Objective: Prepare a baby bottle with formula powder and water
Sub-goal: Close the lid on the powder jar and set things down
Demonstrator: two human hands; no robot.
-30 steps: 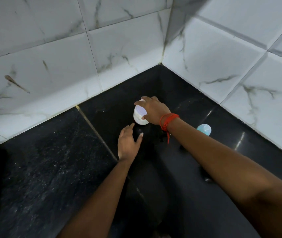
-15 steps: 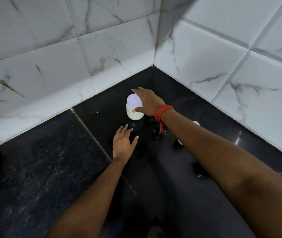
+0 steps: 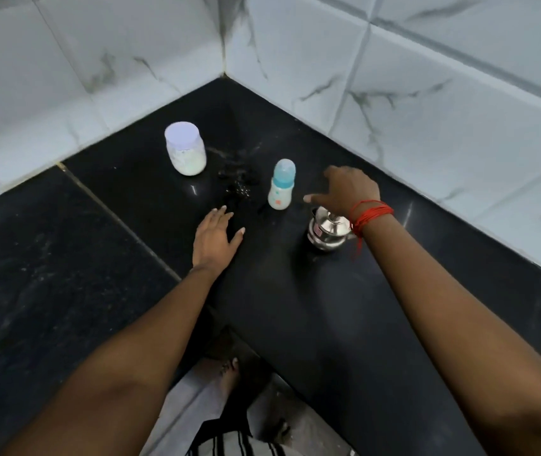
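A clear jar of white formula powder with a pale lilac lid stands upright near the corner of the black counter. A small baby bottle with a blue cap stands upright to its right. A lidded steel water pot sits further right. My right hand, a red thread on its wrist, hovers over the pot with fingers spread, holding nothing. My left hand rests flat on the counter, below and left of the bottle, empty.
The black stone counter fills a corner of white marbled wall tiles. Small dark specks lie between jar and bottle. A seam runs across the counter on the left. Floor and a bare foot show below the front edge.
My right hand has let go of the powder jar and swung right to above the steel pot. The jar stands alone. The view has pulled back; bottle and pot now show.
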